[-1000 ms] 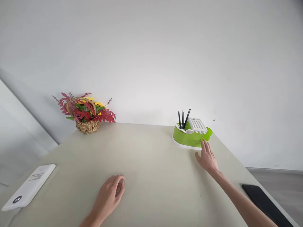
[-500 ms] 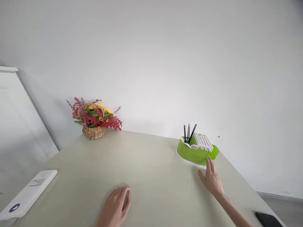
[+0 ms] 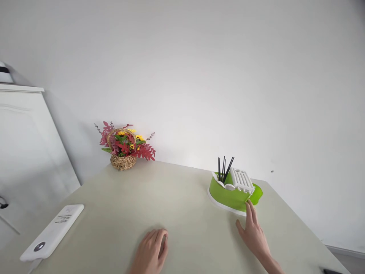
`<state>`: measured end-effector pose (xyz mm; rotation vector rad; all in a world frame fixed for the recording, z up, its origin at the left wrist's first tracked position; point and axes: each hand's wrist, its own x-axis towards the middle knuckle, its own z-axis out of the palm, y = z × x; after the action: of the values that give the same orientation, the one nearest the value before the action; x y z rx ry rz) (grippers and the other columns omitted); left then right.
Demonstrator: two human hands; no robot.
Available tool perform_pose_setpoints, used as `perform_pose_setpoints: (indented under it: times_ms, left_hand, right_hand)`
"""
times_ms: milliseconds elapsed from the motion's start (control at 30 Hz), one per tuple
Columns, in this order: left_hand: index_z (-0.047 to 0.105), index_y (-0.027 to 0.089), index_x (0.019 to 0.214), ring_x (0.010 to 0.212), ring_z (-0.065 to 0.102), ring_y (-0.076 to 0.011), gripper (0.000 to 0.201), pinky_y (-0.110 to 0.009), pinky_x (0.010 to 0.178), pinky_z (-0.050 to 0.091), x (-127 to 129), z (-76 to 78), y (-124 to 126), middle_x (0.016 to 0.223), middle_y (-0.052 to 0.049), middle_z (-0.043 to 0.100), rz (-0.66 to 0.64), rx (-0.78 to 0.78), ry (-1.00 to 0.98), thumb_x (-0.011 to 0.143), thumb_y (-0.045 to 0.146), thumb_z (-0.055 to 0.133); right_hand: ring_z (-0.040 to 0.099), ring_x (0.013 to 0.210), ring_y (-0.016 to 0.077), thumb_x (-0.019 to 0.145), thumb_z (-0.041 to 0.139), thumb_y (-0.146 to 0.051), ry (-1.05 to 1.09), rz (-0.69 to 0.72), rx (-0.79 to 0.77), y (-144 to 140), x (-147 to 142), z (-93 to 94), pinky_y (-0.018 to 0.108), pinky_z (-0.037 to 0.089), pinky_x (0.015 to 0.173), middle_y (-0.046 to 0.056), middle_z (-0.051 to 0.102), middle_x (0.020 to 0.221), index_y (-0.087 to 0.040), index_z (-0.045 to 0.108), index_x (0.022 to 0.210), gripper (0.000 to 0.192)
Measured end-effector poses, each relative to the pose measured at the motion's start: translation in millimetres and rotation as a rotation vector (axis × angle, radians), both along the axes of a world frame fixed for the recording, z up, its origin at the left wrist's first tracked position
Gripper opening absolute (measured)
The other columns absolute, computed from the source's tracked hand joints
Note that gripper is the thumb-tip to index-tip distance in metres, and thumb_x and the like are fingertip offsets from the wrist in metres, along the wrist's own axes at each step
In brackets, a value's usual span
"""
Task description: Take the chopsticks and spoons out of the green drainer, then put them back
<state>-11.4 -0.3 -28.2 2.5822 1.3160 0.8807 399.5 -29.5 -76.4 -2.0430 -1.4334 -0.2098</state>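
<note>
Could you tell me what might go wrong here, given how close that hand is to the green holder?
1. The right hand has its fingertips at the near edge of the green holder, which stands near the table's far right corner; a push could slide it toward the edge.
2. The black sticks stand loose and tilted in it; a jolt could tip them out.
3. The white device lies at the table's left edge, so a brush from the left hand might drop it.

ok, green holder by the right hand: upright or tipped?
Upright. The green holder sits flat on its white base on the table, black sticks pointing up.
</note>
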Motion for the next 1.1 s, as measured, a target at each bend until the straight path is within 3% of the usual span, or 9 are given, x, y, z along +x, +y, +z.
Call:
perform_pose_setpoints:
  times_ms: [667, 967, 1100]
  left_hand:
    - [0.063, 0.024, 0.095, 0.065, 0.063, -0.0180, 0.016, -0.026, 0.063, 0.049, -4, 6.7, -4, 0.071, 0.000, 0.062, 0.026, -0.133, -0.078, 0.101, 0.026, 0.048]
    - [0.062, 0.024, 0.099, 0.069, 0.063, -0.0184, 0.016, -0.029, 0.067, 0.051, -3, 6.5, -6, 0.073, 0.000, 0.061, 0.035, -0.169, -0.052, 0.102, 0.027, 0.047]
    - [0.062, 0.023, 0.099, 0.072, 0.065, -0.0196, 0.018, -0.031, 0.069, 0.051, -4, 8.6, -8, 0.075, -0.002, 0.062, 0.045, -0.205, -0.046, 0.102, 0.029, 0.046]
  right_hand:
    - [0.019, 0.159, 0.0379, 0.101, 0.045, -0.029, 0.059, 0.100, 0.163, -25, -122, 14.7, 0.062, 0.048, 0.111, 0.008, 0.025, 0.172, -0.030, 0.000, 0.168, 0.081]
    - [0.023, 0.157, 0.0386, 0.102, 0.044, -0.024, 0.112, 0.142, 0.219, -45, -160, 15.5, 0.063, 0.051, 0.108, 0.010, 0.032, 0.168, -0.030, 0.007, 0.168, 0.076]
    - [0.019, 0.158, 0.0400, 0.101, 0.043, -0.023, 0.155, 0.162, 0.202, -53, -170, 13.1, 0.065, 0.049, 0.109, 0.010, 0.029, 0.169, -0.031, 0.004, 0.168, 0.078]
